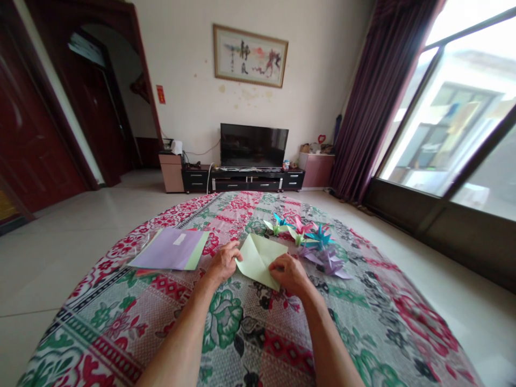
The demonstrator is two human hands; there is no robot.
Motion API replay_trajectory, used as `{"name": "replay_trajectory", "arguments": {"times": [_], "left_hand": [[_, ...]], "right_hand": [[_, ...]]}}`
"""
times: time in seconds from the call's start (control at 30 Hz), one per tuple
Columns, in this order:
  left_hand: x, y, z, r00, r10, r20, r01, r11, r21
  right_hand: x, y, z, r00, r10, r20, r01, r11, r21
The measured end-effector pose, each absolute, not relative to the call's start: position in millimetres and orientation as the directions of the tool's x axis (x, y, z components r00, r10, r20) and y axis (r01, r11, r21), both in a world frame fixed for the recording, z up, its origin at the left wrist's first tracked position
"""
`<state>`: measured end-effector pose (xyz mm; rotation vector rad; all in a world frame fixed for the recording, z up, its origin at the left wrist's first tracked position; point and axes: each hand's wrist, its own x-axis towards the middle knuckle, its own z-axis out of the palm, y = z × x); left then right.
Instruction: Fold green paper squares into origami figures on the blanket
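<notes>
A pale green sheet of origami paper (258,255), creased across its middle, lies partly raised between my hands. My left hand (224,262) pinches its left edge with the fingers closed. At the right edge, my right hand (288,269) grips the same sheet, its fingers curled in and their tips partly hidden. Just beyond my right hand sit several folded paper cranes: a purple one (331,262), a blue one (321,236), a pink one (301,224) and green ones, among them a green crane (276,228).
To the left lies a stack of coloured paper (165,250), purple on top with a small white label. A patterned cloth (226,322) covers the round table. Farther off stand a television (253,145) on a black cabinet (245,180) and a window with a purple curtain (366,107).
</notes>
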<state>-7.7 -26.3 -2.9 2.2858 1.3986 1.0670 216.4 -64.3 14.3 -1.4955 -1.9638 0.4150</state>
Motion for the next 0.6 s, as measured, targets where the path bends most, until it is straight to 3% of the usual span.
{"name": "replay_trajectory", "arguments": {"times": [0.27,0.6], "left_hand": [[-7,-32,8,0.360,0.813,0.457,0.579,-0.579,0.574],[4,-26,6,0.238,0.832,0.500,0.615,-0.528,0.586]], "right_hand": [[212,-67,17,-0.170,0.961,0.216,0.830,0.258,-0.494],[193,-78,21,-0.231,0.949,0.215,0.865,0.301,-0.402]]}}
